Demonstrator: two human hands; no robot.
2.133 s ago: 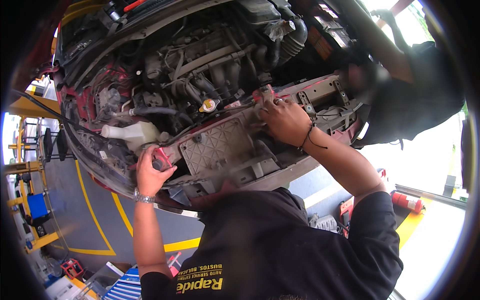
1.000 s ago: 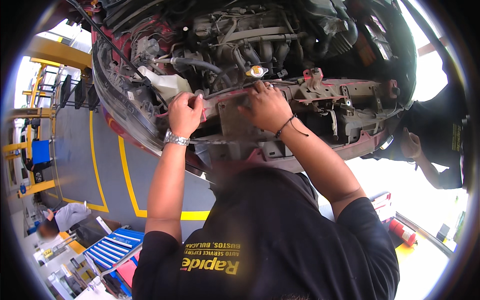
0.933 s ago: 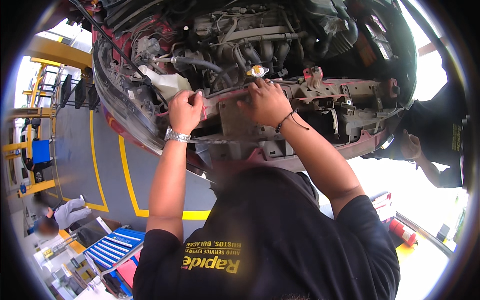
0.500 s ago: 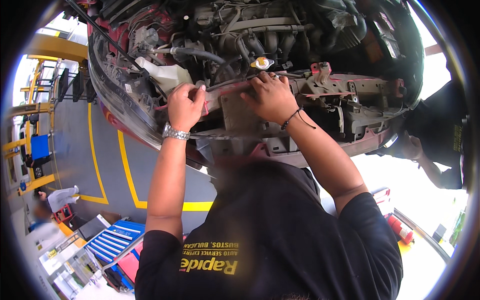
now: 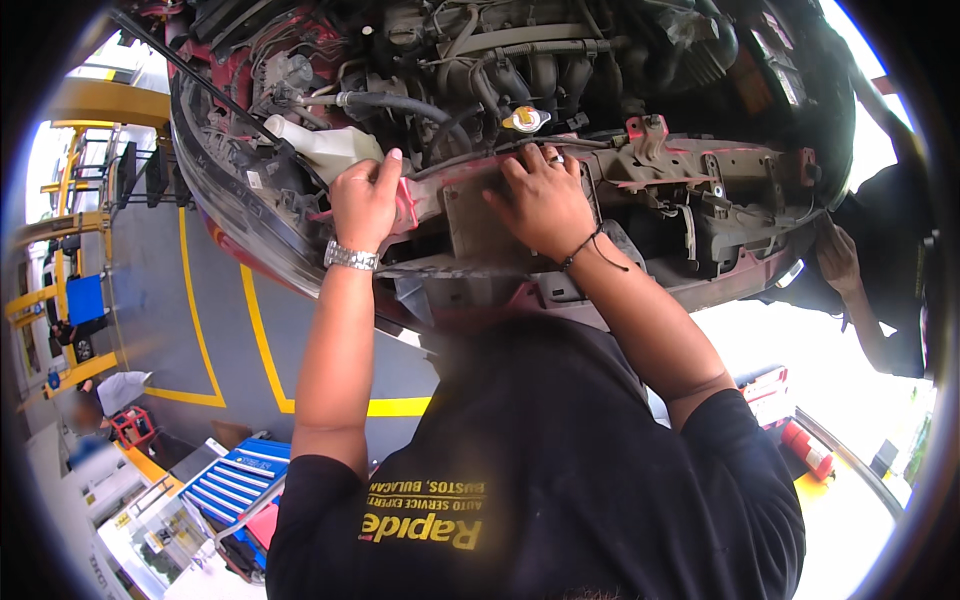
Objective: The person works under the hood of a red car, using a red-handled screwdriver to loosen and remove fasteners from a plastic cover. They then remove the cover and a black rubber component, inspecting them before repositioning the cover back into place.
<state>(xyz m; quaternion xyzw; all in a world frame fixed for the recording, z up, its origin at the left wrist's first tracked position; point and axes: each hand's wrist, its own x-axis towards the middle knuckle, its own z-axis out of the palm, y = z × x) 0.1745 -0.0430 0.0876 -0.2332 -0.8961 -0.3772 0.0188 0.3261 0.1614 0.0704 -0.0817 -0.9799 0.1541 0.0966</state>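
The dusty red radiator support [image 5: 470, 172] runs across the front of an open engine bay. At its left end my left hand [image 5: 364, 205] is closed, thumb raised, fingers curled down over the support's edge beside a whitish plastic reservoir [image 5: 335, 146]. The undersides of these fingers are hidden. Further right, my right hand [image 5: 545, 205] hooks its fingers over the top of the same support, thumb spread to the left. Just beyond those fingertips sits a silver and yellow radiator cap [image 5: 526, 119]. A flat dusty panel [image 5: 475, 225] hangs below the support, between my hands.
At the right, a co-worker's hand [image 5: 838, 255] is at the car's front corner. The engine [image 5: 530, 70] fills the bay behind the support. A thin prop rod [image 5: 200, 80] slants at the left. Behind me are a blue tool cart [image 5: 235, 480] and a red fire extinguisher [image 5: 806, 450].
My left thumb has lifted and now points up. The right hand keeps its place on the support. The co-worker's hand at the right has risen toward the car's corner.
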